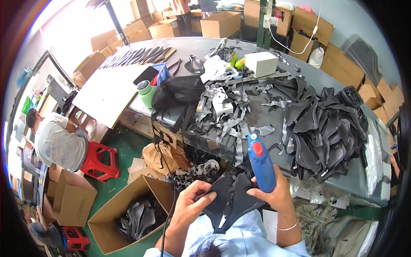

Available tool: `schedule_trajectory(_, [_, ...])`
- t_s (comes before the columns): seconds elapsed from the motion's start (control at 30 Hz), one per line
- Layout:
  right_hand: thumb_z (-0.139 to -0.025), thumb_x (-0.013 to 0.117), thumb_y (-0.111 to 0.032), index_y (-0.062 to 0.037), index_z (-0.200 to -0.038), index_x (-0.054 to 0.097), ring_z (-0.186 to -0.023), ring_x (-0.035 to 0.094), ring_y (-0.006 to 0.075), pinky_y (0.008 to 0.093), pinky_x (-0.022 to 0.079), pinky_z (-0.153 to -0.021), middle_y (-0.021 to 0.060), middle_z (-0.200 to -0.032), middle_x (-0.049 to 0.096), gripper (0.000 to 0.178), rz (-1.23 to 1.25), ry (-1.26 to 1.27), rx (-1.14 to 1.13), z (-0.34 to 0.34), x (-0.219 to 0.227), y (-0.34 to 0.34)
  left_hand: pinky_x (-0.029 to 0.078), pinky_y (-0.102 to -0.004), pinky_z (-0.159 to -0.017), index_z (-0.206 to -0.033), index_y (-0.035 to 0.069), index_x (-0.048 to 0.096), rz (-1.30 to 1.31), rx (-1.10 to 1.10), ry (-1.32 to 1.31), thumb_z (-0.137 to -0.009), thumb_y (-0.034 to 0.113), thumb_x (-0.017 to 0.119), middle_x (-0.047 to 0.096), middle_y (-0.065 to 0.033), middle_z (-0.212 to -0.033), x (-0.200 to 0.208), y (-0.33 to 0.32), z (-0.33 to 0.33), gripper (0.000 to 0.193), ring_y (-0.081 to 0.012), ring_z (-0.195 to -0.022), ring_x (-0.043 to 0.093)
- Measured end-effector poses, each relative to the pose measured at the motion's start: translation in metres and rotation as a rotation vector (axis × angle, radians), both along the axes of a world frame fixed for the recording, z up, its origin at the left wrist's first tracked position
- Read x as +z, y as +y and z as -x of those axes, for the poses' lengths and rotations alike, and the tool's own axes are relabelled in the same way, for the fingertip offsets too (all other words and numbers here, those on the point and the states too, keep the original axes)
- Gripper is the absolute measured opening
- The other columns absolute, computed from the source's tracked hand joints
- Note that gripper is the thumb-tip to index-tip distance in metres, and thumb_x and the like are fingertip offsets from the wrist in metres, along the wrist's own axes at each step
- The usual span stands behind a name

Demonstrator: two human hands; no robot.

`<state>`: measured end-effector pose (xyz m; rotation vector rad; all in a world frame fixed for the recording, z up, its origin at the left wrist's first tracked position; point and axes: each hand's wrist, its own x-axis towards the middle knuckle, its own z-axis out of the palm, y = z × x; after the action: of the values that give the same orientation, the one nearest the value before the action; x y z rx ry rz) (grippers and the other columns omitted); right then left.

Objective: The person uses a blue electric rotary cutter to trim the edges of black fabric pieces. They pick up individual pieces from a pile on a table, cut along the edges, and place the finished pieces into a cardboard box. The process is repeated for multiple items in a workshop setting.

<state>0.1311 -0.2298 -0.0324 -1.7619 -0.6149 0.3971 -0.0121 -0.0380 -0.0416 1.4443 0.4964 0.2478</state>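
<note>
My left hand [193, 200] pinches the left edge of a black moulded piece [221, 198] between thumb and fingers. The piece has two wings and a narrow slit down its middle, and lies low in front of my light blue clothing. Wrapped round a blue handheld power tool [266, 173] with a red button is my right hand [277, 192]; the tool stands upright, its metal nose pointing up. My right thumb and fingertips are close to the right wing of the piece; whether they touch it I cannot tell.
A heap of black moulded pieces [325, 132] covers the table's right side. Grey-black offcuts [231, 128] lie near a black bag [177, 94] and a green flask [146, 95]. A cardboard box [107, 220] with black pieces stands lower left. One person [60, 139] sits on a red stool [102, 160].
</note>
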Motion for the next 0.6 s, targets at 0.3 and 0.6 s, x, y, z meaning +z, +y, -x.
schedule_trajectory(0.3, [-0.064, 0.078, -0.013, -0.0022, -0.098, 0.051, -0.067, 0.059, 0.0125, 0.0279, 0.048, -0.066, 0.0069, -0.074, 0.061, 0.045, 0.0, 0.031, 0.005, 0.009, -0.004, -0.001, 0.045, -0.0223, -0.069, -0.099, -0.002, 0.066, -0.026, -0.136, 0.114, -0.079, 0.01, 0.07, 0.064, -0.0017, -0.085, 0.007, 0.005, 0.003, 0.023, -0.0058, -0.076, 0.056])
schedule_trajectory(0.6, [-0.063, 0.077, -0.006, -0.0028, -0.1, 0.053, -0.076, 0.056, 0.0097, 0.0257, 0.047, -0.07, 0.0029, -0.085, 0.059, 0.045, -0.187, 0.239, -0.095, 0.021, 0.004, -0.015, 0.046, -0.0198, -0.065, -0.093, -0.004, 0.067, 0.31, 0.04, 0.033, -0.08, 0.002, 0.066, 0.066, -0.0038, -0.083, 0.002, 0.022, 0.012, 0.014, -0.0071, -0.071, 0.059])
